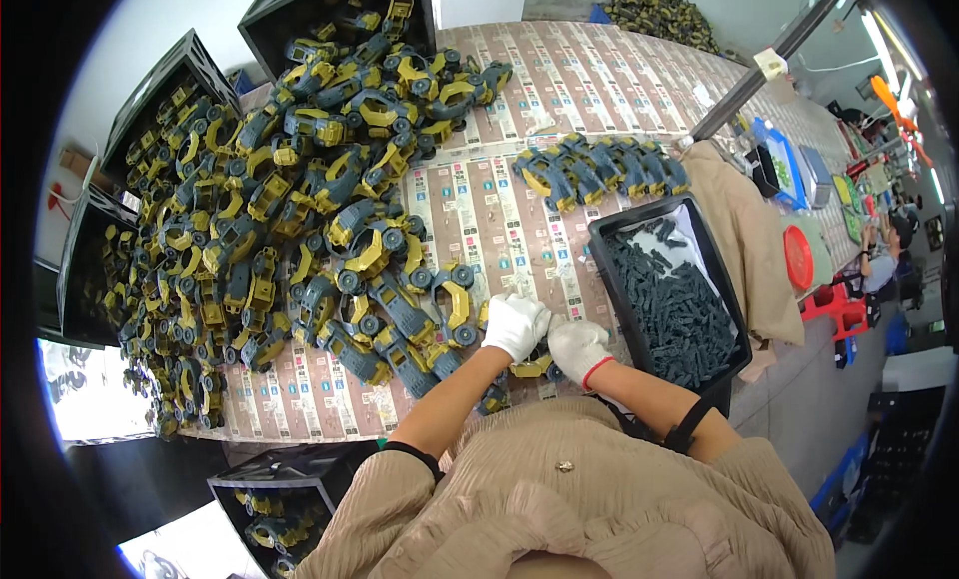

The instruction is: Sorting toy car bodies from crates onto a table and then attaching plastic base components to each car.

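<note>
Together, the gloved left hand [516, 326] and right hand [579, 352] meet over a yellow-and-grey toy vehicle [529, 367] at the near edge of the desk [499, 214], perhaps to steady it; both look curled, though whether either grip closes on it cannot be told; a black tray [737, 363] of dark parts [689, 324] sits just right, presumably for easy reach; beyond, a vehicle row [599, 171] lies apart from the left-hand heap [250, 209], maybe for sorting.

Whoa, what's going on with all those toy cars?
A person's white-gloved left hand and right hand are together over a yellow-and-grey toy car, mostly hidden, so their grip is unclear. A big heap of similar cars lies to the left, a row is farther back, and a black tray of dark pieces sits to the right.
</note>
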The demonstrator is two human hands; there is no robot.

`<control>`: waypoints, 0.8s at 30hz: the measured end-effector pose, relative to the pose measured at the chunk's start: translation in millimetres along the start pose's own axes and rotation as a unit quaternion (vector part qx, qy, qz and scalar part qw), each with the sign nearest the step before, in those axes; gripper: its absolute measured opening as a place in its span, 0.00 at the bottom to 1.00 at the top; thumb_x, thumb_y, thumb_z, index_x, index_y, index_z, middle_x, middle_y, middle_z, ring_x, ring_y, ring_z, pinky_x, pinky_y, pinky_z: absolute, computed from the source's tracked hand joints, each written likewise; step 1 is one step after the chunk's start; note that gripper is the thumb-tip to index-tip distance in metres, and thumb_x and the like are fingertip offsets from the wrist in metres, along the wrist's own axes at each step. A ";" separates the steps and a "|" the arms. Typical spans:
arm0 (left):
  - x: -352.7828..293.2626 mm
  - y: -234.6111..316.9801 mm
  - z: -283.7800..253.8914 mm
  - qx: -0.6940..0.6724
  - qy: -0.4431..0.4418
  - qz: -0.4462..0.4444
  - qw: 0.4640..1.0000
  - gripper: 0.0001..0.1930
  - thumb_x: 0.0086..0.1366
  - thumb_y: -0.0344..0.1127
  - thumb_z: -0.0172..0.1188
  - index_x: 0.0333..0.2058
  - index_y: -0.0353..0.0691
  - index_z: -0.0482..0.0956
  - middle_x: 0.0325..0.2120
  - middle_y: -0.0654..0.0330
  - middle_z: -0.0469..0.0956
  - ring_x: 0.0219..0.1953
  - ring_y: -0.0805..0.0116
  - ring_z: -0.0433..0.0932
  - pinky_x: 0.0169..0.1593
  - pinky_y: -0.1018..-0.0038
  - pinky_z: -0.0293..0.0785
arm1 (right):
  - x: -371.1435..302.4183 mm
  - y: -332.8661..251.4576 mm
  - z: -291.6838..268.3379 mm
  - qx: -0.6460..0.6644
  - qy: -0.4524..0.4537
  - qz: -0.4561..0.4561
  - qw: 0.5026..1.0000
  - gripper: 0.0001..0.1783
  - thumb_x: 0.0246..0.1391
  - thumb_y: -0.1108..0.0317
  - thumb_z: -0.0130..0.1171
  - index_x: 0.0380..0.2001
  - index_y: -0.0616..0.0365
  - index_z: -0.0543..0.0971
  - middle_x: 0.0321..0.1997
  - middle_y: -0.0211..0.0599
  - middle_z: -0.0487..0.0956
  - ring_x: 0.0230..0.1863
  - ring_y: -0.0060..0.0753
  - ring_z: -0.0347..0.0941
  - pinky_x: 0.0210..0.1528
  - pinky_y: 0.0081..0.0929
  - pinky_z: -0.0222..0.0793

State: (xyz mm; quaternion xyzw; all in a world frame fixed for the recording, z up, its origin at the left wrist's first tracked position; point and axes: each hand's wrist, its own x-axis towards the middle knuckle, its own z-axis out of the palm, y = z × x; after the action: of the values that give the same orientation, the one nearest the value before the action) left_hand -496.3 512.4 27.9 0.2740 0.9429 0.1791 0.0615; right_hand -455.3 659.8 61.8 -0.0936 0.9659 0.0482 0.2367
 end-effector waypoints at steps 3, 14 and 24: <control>-11.7 -14.2 7.1 -0.076 0.183 0.029 0.980 0.11 0.69 0.44 0.56 0.39 0.48 0.84 0.37 0.57 0.83 0.41 0.53 0.81 0.44 0.58 0.74 | 2.4 11.5 -28.9 0.054 -0.034 -0.056 0.996 0.16 0.64 0.69 0.43 0.45 0.63 0.78 0.39 0.56 0.86 0.41 0.56 0.85 0.38 0.53 0.79; -78.2 -79.6 -20.3 -0.030 0.239 -0.164 0.957 0.15 0.53 0.21 0.59 0.39 0.44 0.82 0.39 0.57 0.81 0.42 0.48 0.78 0.45 0.56 0.76 | 113.4 67.7 -64.0 0.284 0.150 0.148 0.935 0.21 0.65 0.59 0.57 0.55 0.61 0.73 0.49 0.57 0.82 0.52 0.60 0.80 0.55 0.50 0.74; -54.3 -111.4 -38.5 0.068 0.103 -0.049 0.991 0.02 0.49 0.32 0.63 0.25 0.48 0.81 0.28 0.61 0.78 0.40 0.54 0.80 0.39 0.57 0.75 | 14.1 167.6 -12.7 0.306 0.333 0.158 0.878 0.18 0.61 0.64 0.59 0.52 0.60 0.80 0.54 0.52 0.82 0.57 0.54 0.78 0.61 0.43 0.72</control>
State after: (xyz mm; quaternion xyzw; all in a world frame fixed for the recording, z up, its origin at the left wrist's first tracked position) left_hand -513.9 383.9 23.3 0.2116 0.9664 0.1383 -0.0457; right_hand -507.5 819.7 74.6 0.1265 0.9561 -0.2473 -0.0930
